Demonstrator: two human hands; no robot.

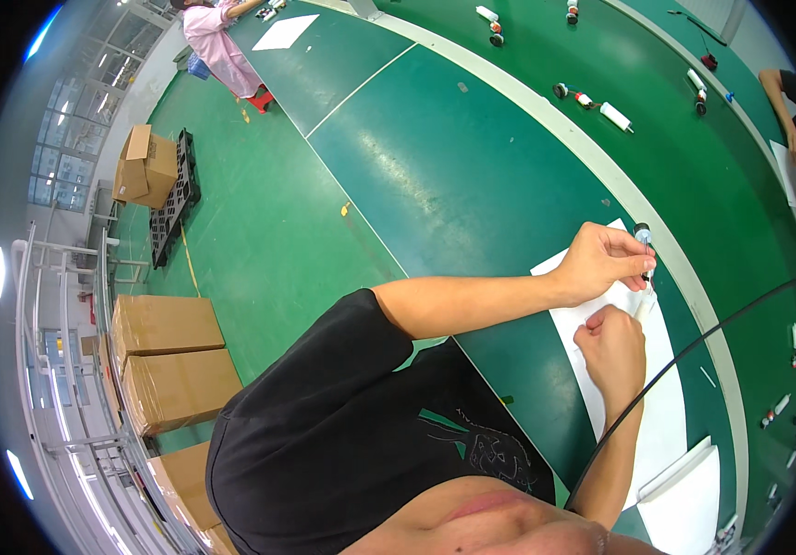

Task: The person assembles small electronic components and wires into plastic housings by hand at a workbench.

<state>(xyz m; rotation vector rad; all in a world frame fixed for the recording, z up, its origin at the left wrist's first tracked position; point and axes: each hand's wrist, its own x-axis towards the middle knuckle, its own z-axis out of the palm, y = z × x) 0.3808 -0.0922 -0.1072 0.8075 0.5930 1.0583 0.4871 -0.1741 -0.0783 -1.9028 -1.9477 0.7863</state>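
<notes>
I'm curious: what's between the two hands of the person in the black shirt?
In the head view, only white paper shows between the left hand and right hand; the left holds a small black-capped part.

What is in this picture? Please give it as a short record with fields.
Left hand: raised above the white sheet, fingers pinched on a small black-tipped part
Right hand: closed into a fist just below the left hand; what it holds cannot be told
Surface: green table with a pale stripe
Cable: black cable curves across the sheet
Farther off: small white tubes lie on the table; cardboard boxes stand on the floor
</notes>
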